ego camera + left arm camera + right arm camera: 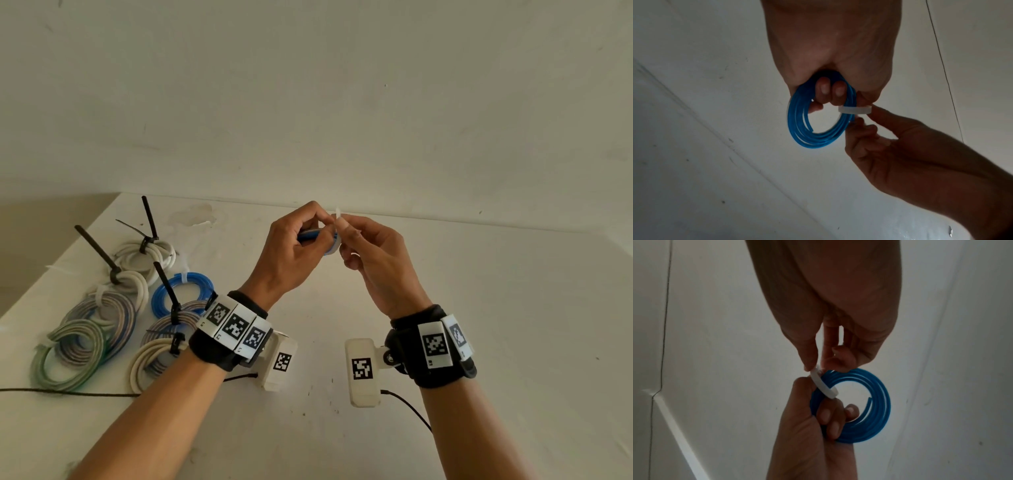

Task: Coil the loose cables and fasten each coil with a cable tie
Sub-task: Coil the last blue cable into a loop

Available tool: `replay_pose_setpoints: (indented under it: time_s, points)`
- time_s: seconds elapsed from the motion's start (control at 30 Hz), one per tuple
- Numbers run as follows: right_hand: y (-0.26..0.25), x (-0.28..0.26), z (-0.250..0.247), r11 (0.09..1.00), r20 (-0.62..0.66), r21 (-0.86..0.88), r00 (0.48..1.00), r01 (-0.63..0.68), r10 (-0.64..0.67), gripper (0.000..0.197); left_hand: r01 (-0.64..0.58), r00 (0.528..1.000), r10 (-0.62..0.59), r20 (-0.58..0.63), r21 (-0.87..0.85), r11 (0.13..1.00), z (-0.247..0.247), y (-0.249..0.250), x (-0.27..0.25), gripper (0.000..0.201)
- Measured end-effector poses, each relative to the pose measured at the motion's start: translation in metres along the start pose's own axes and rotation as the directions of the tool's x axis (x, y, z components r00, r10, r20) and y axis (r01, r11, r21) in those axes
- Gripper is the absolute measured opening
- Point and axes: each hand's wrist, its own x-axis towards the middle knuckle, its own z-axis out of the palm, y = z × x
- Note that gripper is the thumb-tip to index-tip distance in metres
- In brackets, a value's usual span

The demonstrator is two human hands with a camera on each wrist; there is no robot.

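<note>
Hands meet in the air above the white table (445,308) in the head view: the left hand (291,253) curls round a small blue cable coil (318,236), the right hand (376,260) pinches a white cable tie (337,214) at the coil's edge. Off to the left lie finished coils (102,308), each already strapped with a black or white tie.

From the left wrist, the coil (818,126) hangs from curled fingers (825,88), and the tie (855,110) loops round the strands on one side, the right hand (890,154) nipping its end.

From the right wrist, thumb and forefinger clamp the tie (823,384) near its head; whether the tail is threaded I cannot tell. A loose cable end shows inside the coil (869,410), so I'd say gather every strand into the loop before drawing it snug, pulling straight along the tail while the left hand (807,434) keeps the turns flat.

No containers are in sight.
</note>
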Motion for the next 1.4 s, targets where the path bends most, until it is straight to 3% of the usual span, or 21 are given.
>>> replay_pose_setpoints:
  time_s: [0.2,0.3,0.4,0.5,0.63,0.73,1.13,1.4]
  points:
    - [-0.002,0.002,-0.008,0.976,-0.007,0.167,0.990,-0.137,0.140,0.012,0.052,0.995,-0.050,0.084,-0.022,0.998,0.000,0.002,0.001,0.008]
    - [-0.003,0.005,-0.013,0.968,-0.116,0.211,0.980,-0.137,0.164,0.008,0.069,0.981,-0.057,0.184,-0.060,0.996,0.003,0.009,-0.004,0.010]
    - [0.001,0.006,-0.013,0.974,-0.231,0.190,0.959,-0.121,0.164,0.009,0.184,0.953,-0.149,0.264,-0.115,0.976,0.005,0.014,-0.014,0.012]
    - [0.002,0.004,-0.001,0.981,-0.261,0.148,0.952,-0.127,0.163,0.012,0.258,0.929,-0.212,0.304,-0.120,0.959,0.000,0.019,-0.021,0.014]
    - [-0.006,0.006,0.020,0.983,-0.231,0.131,0.960,-0.130,0.158,0.016,0.318,0.925,-0.270,0.267,-0.154,0.936,-0.019,0.029,-0.024,0.021]
    - [-0.019,0.006,0.037,0.987,-0.173,0.104,0.975,-0.122,0.139,0.019,0.282,0.949,-0.253,0.188,-0.149,0.948,-0.035,0.041,-0.025,0.032]
    - [-0.075,-0.014,0.089,0.997,-0.184,0.052,0.981,0.064,-0.053,0.019,0.198,0.978,-0.190,0.090,-0.083,0.977,-0.091,0.084,-0.034,0.025]
    - [-0.081,-0.022,0.108,0.999,-0.182,0.037,0.983,0.005,0.002,0.015,0.222,0.974,-0.217,0.057,-0.100,0.970,-0.102,0.089,-0.049,0.027]
